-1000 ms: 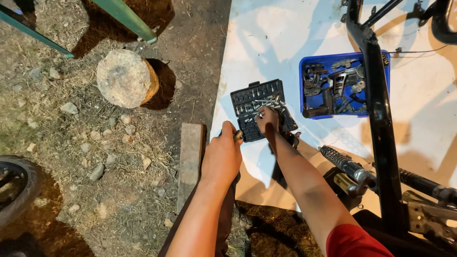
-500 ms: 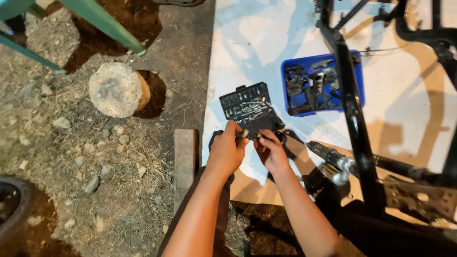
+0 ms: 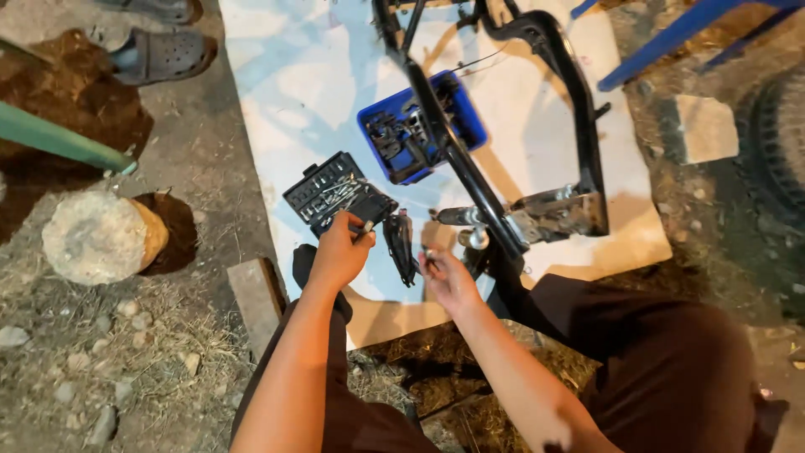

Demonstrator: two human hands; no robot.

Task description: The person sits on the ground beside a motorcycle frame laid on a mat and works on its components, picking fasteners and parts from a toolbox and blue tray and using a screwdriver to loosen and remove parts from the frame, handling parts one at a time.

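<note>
Change from earlier: both hands have drawn back from the socket case (image 3: 337, 191); half a second ago they met over its near edge, and now the right hand has moved off to the right, towards the frame. The view has also swung, bringing a second shoe and a tyre into sight.
Left hand (image 3: 339, 253): fingers curled closed around a small dark, metal-tipped bit, at the near edge of the socket case.
Right hand (image 3: 449, 279): fingers loosely bent, pinching a small shiny metal piece; just beside the black frame (image 3: 470, 172).
Hands: two, both the wearer's own.
Containers: two, both on the white sheet (image 3: 277, 92).
Socket case: black, lid open, rows of silvery sockets and bits inside; lies left of centre on the sheet.
Blue tray (image 3: 466, 118): holds dark metal parts and tools, partly hidden behind a frame tube; too tangled to count.
Loose black part (image 3: 399, 245): one, on the sheet between the two hands.
Shoes (image 3: 163, 52): two grey clogs, upper left, on bare ground.
Log stump (image 3: 102, 236): one, left of the sheet.
Wooden plank (image 3: 255, 296): one, beside the left forearm.
Tyre (image 3: 776, 138): one, at the right edge.
</note>
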